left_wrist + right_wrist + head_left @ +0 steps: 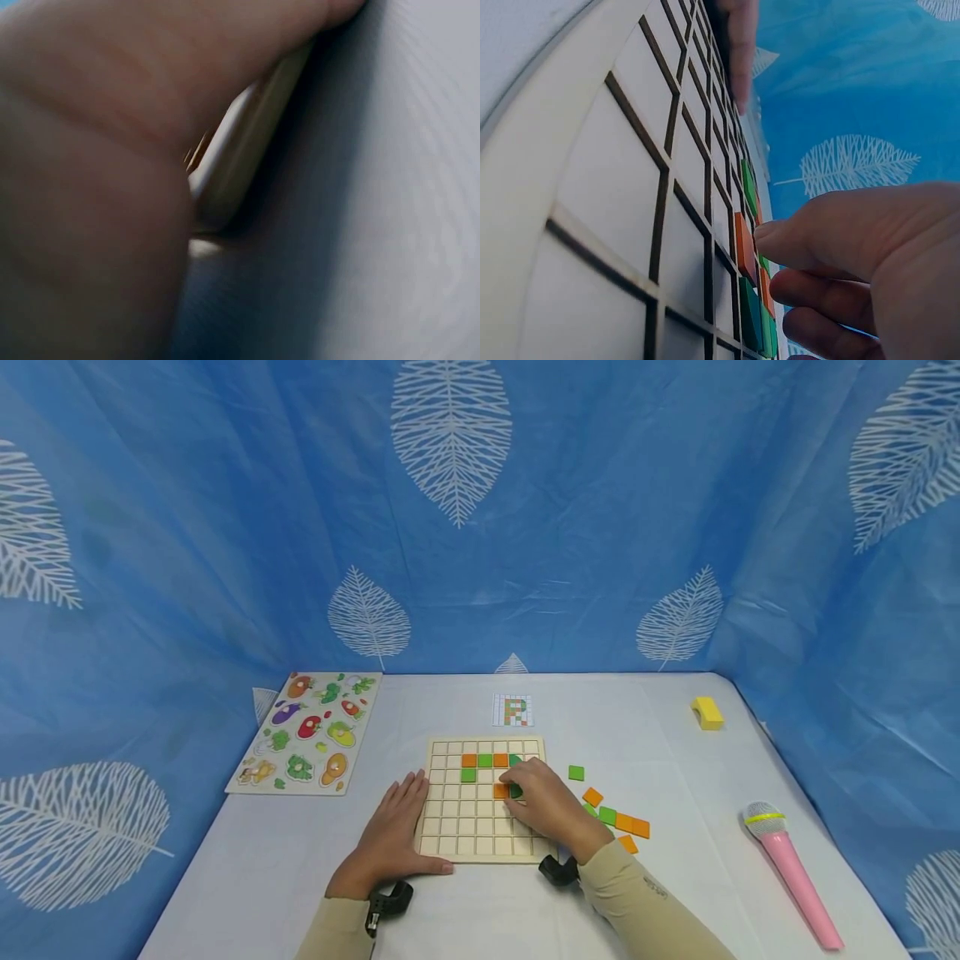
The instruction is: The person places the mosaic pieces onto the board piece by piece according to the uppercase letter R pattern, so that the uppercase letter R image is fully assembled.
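A light wooden grid board [467, 857] lies on the table. My left hand [395, 837] rests spread along its left side, fingertips at the edge and thumb along the near left corner. In the left wrist view, that hand [97, 150] hides most of the board. My right hand [545, 799] is over the board's right part, its curled thumb and fingers at an orange tile [744, 247]. A dark green tile [750, 319] sits beside it. Further up, orange tiles [469, 760] and green tiles [468, 775] lie in cells; the right hand partly hides others.
Several loose tiles [624, 822] lie right of the board. Behind it is a small pattern card [513, 711]. A vegetable puzzle board [352, 689] is at left, a yellow block [707, 713] at back right, and a pink toy microphone [801, 889] at right. Blue curtains [570, 527] surround the table.
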`<state>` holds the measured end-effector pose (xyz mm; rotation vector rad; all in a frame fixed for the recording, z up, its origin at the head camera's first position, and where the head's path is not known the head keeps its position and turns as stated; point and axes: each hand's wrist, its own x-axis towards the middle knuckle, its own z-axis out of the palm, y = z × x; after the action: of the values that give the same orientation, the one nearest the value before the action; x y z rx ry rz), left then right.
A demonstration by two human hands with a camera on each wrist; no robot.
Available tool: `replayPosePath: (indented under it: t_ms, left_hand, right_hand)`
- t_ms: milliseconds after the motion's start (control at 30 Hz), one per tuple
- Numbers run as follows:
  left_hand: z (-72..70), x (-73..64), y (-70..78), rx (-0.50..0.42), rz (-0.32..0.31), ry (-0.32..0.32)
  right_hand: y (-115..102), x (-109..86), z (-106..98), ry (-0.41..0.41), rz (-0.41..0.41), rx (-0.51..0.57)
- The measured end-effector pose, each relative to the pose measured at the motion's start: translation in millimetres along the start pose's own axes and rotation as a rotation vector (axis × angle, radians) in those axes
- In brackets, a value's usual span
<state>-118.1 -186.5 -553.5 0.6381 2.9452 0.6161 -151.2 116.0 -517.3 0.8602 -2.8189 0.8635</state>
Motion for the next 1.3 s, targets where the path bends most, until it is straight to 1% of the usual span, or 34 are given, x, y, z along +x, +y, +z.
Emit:
replayPosePath:
  t_ms: [267, 467, 700, 867, 1033, 1133, 1200, 1300]
  left_hand:
    - [-0.3, 0.0, 0.9, -0.003, 0.001, 0.009]
    - [0.4, -0.3, -0.3, 0.000, 0.002, 0.015]
    - [-0.3, -0.4, -0.4, -0.009, 0.006, 0.017]
    - [-1.3, -0.4, -0.3, 0.003, 0.012, 0.012]
    - [-2.4, -0.7, -0.3, 0.006, 0.016, 0.013]
    - [-2.2, -0.9, -0.6, 0.002, 0.015, 0.015]
    - [-1.4, -0.9, -1.0, 0.003, 0.010, 0.013]
    - [0.0, -1.0, -1.0, 0.003, 0.004, 0.012]
  right_hand:
    - [1.7, -1.3, -1.7, 0.020, -0.019, -0.001]
    - [3.4, 2.5, -3.8, 0.034, -0.037, -0.013]
    - [4.1, 6.7, -5.1, 0.019, -0.050, -0.020]
    - [5.3, 9.2, -4.8, 0.011, -0.043, -0.014]
    - [10.2, 12.5, -7.8, 0.009, -0.031, -0.019]
    - [16.1, 13.6, -12.9, 0.012, -0.020, -0.002]
    - [21.6, 12.6, -17.4, 0.017, 0.007, 0.012]
    - [33.4, 8.2, -25.3, 0.032, 0.076, 0.014]
